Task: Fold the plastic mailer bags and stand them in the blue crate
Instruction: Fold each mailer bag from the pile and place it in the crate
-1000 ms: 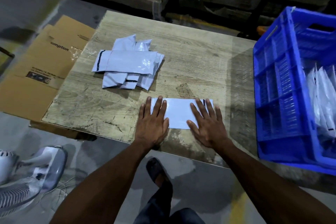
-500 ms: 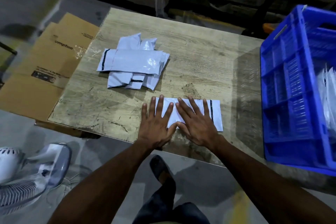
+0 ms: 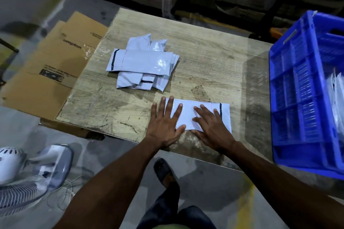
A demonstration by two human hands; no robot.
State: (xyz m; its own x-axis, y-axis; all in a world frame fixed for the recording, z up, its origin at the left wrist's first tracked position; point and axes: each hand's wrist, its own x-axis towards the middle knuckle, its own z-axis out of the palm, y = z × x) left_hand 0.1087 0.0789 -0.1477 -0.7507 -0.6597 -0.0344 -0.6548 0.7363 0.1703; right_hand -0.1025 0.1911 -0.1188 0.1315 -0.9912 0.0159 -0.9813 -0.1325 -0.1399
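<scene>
A white mailer bag (image 3: 188, 115) with a black strip at its right end lies flat near the front edge of the wooden table (image 3: 204, 57). My left hand (image 3: 164, 125) presses its left end with fingers spread straight. My right hand (image 3: 212, 126) lies flat on its right half, fingers straight. A loose pile of several white mailer bags (image 3: 145, 63) sits further back on the table, left of centre. The blue crate (image 3: 301, 98) stands at the table's right side, with folded white bags (image 3: 337, 102) standing inside it.
Flattened cardboard boxes (image 3: 55, 61) lie under and left of the table. A white fan (image 3: 22, 174) lies on the floor at lower left. My foot (image 3: 163, 171) is on the floor below the table edge. Dark racks fill the background.
My hands came together on the bag half a second ago, and my right hand has since slid right again towards the black strip. The camera view shifted slightly.
</scene>
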